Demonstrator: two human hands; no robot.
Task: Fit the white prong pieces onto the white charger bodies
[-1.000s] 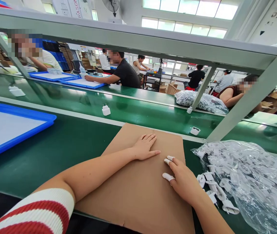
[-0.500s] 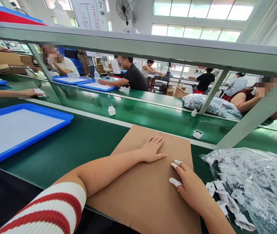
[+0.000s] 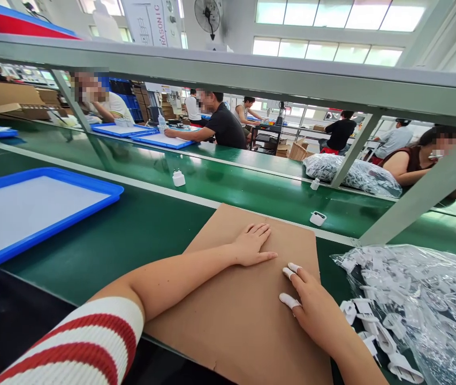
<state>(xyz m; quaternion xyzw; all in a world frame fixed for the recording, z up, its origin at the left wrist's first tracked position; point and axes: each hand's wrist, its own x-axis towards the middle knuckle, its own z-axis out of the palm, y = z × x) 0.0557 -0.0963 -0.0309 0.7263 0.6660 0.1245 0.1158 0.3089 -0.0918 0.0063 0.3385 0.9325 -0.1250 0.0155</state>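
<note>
My left hand (image 3: 252, 245) lies flat and open, palm down, on a brown cardboard sheet (image 3: 228, 315) on the green bench. My right hand (image 3: 310, 302) rests open on the same sheet, a little nearer and to the right, with white finger cots on its fingertips. Neither hand holds anything. Just right of my right hand a clear plastic bag (image 3: 420, 305) full of small white plastic parts lies open, with several parts spilled at its mouth.
A blue tray (image 3: 91, 206) with a white inside sits at the left. White charger plugs (image 3: 179, 178) (image 3: 317, 218) ride the green conveyor beyond the cardboard. A grey metal frame (image 3: 412, 200) crosses overhead and slants down at right. Other people work at the far side.
My hands have stayed still on the cardboard. The view swung slightly to the left. The plugs on the conveyor shifted a little leftward, and an arm seen at far left is gone.
</note>
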